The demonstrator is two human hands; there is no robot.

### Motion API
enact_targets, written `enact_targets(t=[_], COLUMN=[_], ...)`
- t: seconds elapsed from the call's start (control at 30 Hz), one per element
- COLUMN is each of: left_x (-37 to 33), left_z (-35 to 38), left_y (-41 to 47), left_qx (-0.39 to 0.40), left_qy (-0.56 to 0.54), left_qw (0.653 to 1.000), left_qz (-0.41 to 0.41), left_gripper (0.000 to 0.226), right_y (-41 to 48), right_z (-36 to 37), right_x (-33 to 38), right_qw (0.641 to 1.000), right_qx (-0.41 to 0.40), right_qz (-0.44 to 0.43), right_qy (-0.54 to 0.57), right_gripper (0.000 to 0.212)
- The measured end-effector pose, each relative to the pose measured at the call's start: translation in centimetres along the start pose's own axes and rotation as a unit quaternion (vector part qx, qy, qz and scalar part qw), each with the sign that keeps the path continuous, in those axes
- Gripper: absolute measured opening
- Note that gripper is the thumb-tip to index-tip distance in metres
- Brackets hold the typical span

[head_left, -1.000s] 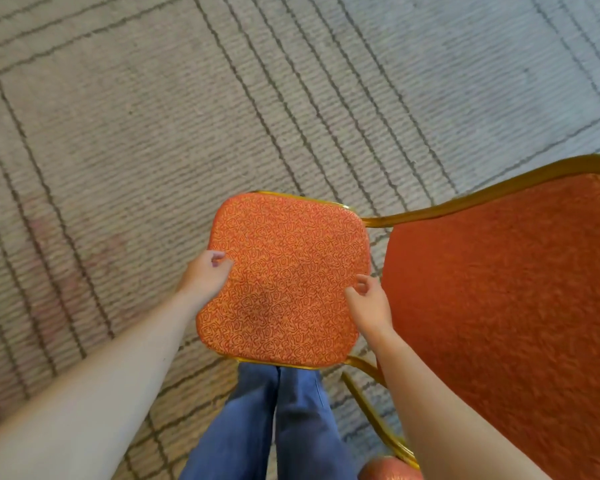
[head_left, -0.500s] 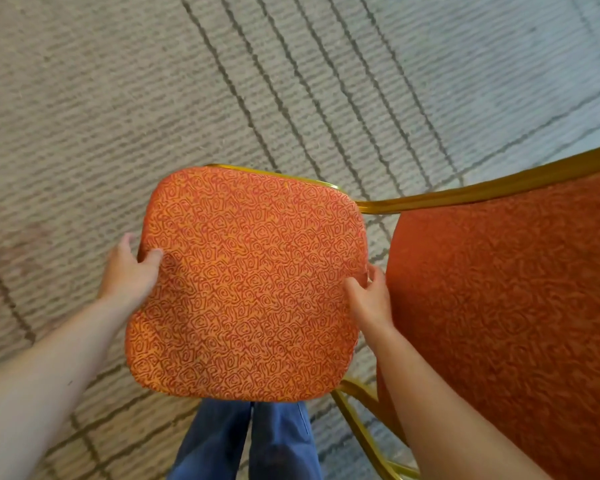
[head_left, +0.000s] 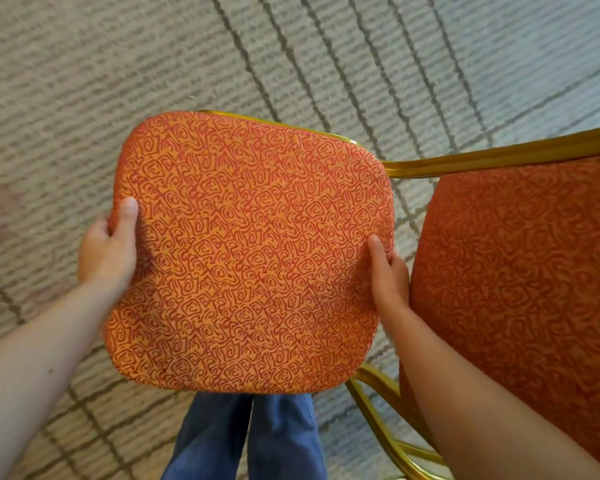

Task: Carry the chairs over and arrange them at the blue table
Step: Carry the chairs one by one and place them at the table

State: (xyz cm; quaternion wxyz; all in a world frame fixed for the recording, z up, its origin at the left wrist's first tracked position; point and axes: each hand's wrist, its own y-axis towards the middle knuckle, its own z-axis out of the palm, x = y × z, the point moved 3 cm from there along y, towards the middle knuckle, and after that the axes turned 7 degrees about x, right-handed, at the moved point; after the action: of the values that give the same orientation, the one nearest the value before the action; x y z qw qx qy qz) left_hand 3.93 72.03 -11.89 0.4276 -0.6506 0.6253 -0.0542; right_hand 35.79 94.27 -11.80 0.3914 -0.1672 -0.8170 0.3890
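I look down on an orange patterned chair with a gold metal frame. Its seat cushion (head_left: pixel 250 254) fills the middle of the view, lifted above the carpet. My left hand (head_left: pixel 108 251) grips the seat's left edge, thumb on top. My right hand (head_left: pixel 388 271) grips the seat's right edge, thumb on top. The chair's padded backrest (head_left: pixel 520 289) stands at the right, edged by the gold frame (head_left: pixel 499 159). The chair's legs are hidden under the seat. No blue table is in view.
Beige carpet (head_left: pixel 118 81) with dark grid lines covers the floor all around. My legs in blue jeans (head_left: pixel 250 441) are directly below the seat's near edge. A gold frame tube (head_left: pixel 381 420) curves down at the lower right.
The seat has come up closer to the camera and looks larger. My left hand slid outward along the left edge, thumb now on top. My right hand keeps its hold on the right edge.
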Motion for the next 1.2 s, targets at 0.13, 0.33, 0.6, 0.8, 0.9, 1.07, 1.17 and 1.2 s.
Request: enact_targets(t=[0.13,0.33,0.6,0.8,0.9,1.07,1.17,1.2], left_x=[0.2,2.4,0.6,0.7,0.6,-0.6,-2.0,-2.5], left_z=[-0.1,-0.6,-0.6,-1.8,-3.7,-7.5,-9.9,-10.8], left_y=[0.0,1.7,0.2,-1.3,-2.5,-5.7,-8.2,-9.1], left_qx=[0.023,0.121,0.119,0.062,0.045,0.035,0.028,0.028], left_qy=[-0.038,-0.085,-0.087,-0.055,-0.04,-0.046,-0.043,-0.048], left_qw=[0.998,0.984,0.986,0.993,0.994,0.992,0.993,0.993], left_qz=[-0.039,-0.095,-0.084,-0.082,-0.093,-0.112,-0.106,-0.105], left_gripper=[0.072,0.089,0.089,0.08,0.084,0.097,0.091,0.09], right_y=[0.5,1.0,0.5,-1.3,-3.1,-7.0,-9.4,-10.2], right_z=[0.2,0.3,0.2,0.1,-0.1,-0.7,-1.4,-1.7], right_x=[-1.5,-2.3,-1.9,-1.4,-1.2,1.2,3.9,4.8], right_qw=[0.997,0.988,0.98,0.978,0.978,0.975,0.975,0.975], right_qx=[0.038,0.078,0.113,0.125,0.123,0.143,0.163,0.164], right_qz=[0.035,0.085,0.107,0.107,0.107,0.124,0.108,0.102], right_qy=[0.055,0.103,0.127,0.125,0.13,0.115,0.105,0.111], right_gripper=[0.036,0.073,0.084,0.066,0.047,0.072,0.055,0.047])
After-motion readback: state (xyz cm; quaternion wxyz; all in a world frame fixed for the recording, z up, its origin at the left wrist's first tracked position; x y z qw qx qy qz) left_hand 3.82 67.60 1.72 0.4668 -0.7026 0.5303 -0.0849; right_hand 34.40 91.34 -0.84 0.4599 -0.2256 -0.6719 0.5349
